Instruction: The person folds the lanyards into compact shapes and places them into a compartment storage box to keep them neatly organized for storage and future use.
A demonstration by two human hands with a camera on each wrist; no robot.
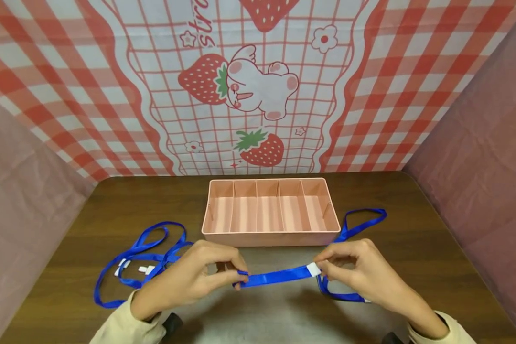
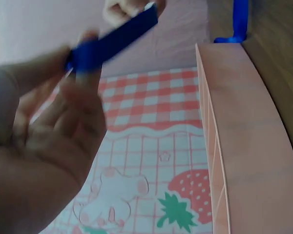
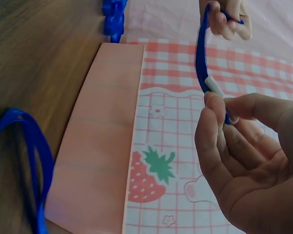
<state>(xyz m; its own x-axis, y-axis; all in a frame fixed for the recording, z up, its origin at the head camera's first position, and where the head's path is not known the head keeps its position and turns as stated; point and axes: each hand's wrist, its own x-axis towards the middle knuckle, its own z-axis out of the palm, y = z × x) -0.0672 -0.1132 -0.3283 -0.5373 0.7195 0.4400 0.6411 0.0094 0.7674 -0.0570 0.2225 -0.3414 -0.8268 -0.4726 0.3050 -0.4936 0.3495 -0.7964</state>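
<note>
A blue lanyard strap (image 1: 279, 276) stretches between the two hands, in front of the pink tray. My left hand (image 1: 202, 272) pinches its left part between thumb and fingers, where the strap folds around the fingertips. At the other end sits a white clip piece (image 1: 313, 269), and my right hand (image 1: 361, 270) pinches the strap right beside it. In the right wrist view, the white piece (image 3: 214, 87) lies just above the right fingertips. From the left wrist, the strap (image 2: 119, 41) appears slanting up toward the other hand.
A pink tray (image 1: 268, 239) with several compartments stands at the table's middle. More blue lanyards (image 1: 139, 248) with white clips lie in loops at left, partly behind the left arm. Another blue strap loop (image 1: 361, 227) lies at right. A strawberry-print cloth (image 1: 258, 95) hangs behind.
</note>
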